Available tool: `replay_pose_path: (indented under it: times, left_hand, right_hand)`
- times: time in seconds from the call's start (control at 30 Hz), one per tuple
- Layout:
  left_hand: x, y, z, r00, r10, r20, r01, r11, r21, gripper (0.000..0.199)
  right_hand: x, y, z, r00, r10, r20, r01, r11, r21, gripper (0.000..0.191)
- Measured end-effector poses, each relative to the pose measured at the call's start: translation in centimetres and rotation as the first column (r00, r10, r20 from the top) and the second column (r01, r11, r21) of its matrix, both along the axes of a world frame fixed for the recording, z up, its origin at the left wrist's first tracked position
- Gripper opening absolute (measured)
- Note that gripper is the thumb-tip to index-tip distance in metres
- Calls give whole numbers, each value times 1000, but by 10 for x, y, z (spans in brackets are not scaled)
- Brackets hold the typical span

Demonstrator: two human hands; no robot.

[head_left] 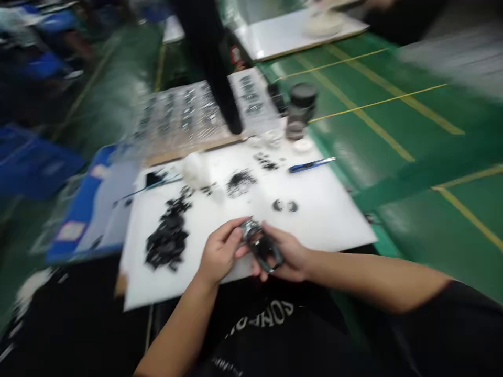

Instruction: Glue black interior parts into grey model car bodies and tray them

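Observation:
A glossy dark casing [262,248] with a silvery upper end is held between both hands over the near edge of the white work board [314,220]. My left hand [222,250] pinches its upper left end with thumb and fingers. Around its right side wraps my right hand [288,255], fingers underneath. Motion blur hides the casing's finer detail. Just beyond the hands lie two small dark curved pieces [285,206]. Left of them a heap of black parts [168,236] covers part of the board, and a scatter of tiny black bits [240,182] lies farther back.
A blue cutter knife [312,165] lies near the board's right edge, beside dark-lidded jars [302,107]. Behind stands a clear tray [178,118] with rows of small parts. A black post-like object [220,68] hangs over it. Blue folders [88,204] are at left.

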State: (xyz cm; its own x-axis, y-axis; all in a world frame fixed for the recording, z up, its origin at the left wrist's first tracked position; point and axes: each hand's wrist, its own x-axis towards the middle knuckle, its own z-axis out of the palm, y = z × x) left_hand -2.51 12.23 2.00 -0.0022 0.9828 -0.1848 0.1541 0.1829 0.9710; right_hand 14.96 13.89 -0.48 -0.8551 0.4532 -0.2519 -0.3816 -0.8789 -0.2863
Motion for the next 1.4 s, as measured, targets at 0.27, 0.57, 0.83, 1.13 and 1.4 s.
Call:
replay_pose_path:
  times: [0.27, 0.57, 0.83, 1.13, 1.4]
  left_hand:
    - [-8, 2, -18, 962, -91, 256, 91, 996, 12, 39]
    - [-10, 2, -16, 986, -92, 141, 86, 995, 53, 34]
    - [-7, 0, -10, 940, -106, 325, 120, 993, -22, 32]
    - [-9, -1, -15, 931, -137, 338, 134, 990, 32, 34]
    - [3, 2, -5, 920, -76, 384, 103, 993, -51, 27]
  right_hand:
    - [3, 6, 2, 990, 130, 45, -132, 990, 39, 78]
    - [5, 4, -3, 989, 145, 26, -147, 987, 71, 82]
    - [4, 3, -1, 993, 104, 58, -109, 990, 91, 73]
    - [8, 3, 3, 988, 121, 98, -132, 984, 120, 69]
    - [10, 1, 6, 974, 125, 191, -169, 958, 232, 65]
